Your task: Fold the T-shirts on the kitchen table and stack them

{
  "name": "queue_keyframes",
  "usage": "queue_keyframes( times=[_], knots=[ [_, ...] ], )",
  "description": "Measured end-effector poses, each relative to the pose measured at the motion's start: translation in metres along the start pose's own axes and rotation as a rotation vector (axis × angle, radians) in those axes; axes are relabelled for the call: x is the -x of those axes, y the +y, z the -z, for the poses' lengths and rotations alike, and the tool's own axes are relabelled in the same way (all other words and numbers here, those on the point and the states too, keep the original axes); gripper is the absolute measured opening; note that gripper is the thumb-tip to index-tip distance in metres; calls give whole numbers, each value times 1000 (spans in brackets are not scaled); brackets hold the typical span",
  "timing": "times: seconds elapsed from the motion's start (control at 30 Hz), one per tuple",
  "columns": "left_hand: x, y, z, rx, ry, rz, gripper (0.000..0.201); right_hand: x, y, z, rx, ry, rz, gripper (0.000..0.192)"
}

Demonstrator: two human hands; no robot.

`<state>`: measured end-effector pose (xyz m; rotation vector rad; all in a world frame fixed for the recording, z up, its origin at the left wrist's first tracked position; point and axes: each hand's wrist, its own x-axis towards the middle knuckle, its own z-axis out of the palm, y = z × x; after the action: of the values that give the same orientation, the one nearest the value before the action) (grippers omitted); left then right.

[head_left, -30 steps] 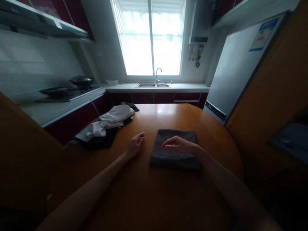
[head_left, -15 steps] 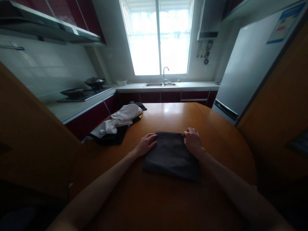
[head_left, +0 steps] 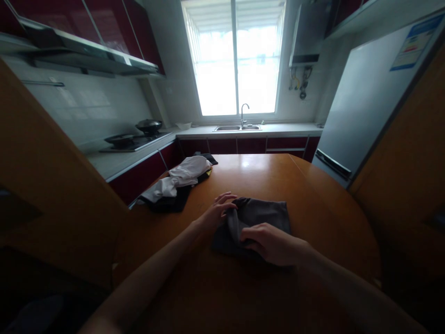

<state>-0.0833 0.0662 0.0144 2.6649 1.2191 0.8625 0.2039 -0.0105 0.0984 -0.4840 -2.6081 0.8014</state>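
— folding now? left hand (head_left: pixel 216 214) pinches the raised edge of the dark cloth (head_left: pixel 267 214); right hand (head_left: pixel 274 243) presses flat, fingers spread.
— yes, mid-fold on the wooden table (head_left: pixel 250 176). next likely needs that flap carried across squarely.

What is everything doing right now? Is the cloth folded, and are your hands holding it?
Dark grey cloth: folded on the table, left edge lifted and bunched.
Left hand: fingers spread, gripping the bunched edge.
Right hand: pressing flat on the cloth.
Pile of white and black clothes: crumpled, unfolded, apart from both hands.
Round orange wooden table: shiny, bearing cloth and pile.
Metal tap: water flow cannot be told.
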Motion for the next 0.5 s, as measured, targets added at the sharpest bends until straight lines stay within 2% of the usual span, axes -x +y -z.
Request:
queue_keyframes(
  times=[0.07, 0.13, 0.2, 0.27, 0.33, 0.4, 0.5],
  knots=[
    [-6, 1, 7, -28, 12, 23, 17, 12, 1, 19, -31, 89, -50, 13],
    [-24, 1, 17, -79, 55, 71, 14, 18, 13, 47, -46, 250, -135, 11],
    [-58, 1, 33, -160, 124, 121, 18, 17, 30, 82, 9, 487, -209, 10],
    [-106, 8, 55, -246, 227, 183, 18, 9, 44, 118, 85, 770, -252, 11],
    [-160, 24, 81, -270, 356, 221, 20, 1, 47, 151, 157, 1044, -245, 10],
    [-206, 47, 109, -290, 517, 181, 18, -1, 38, 176, 216, 1269, -210, 10],
    [-247, 84, 146, -345, 673, 84, 15, 10, 14, 195, 295, 1474, -131, 9]
  ],
)
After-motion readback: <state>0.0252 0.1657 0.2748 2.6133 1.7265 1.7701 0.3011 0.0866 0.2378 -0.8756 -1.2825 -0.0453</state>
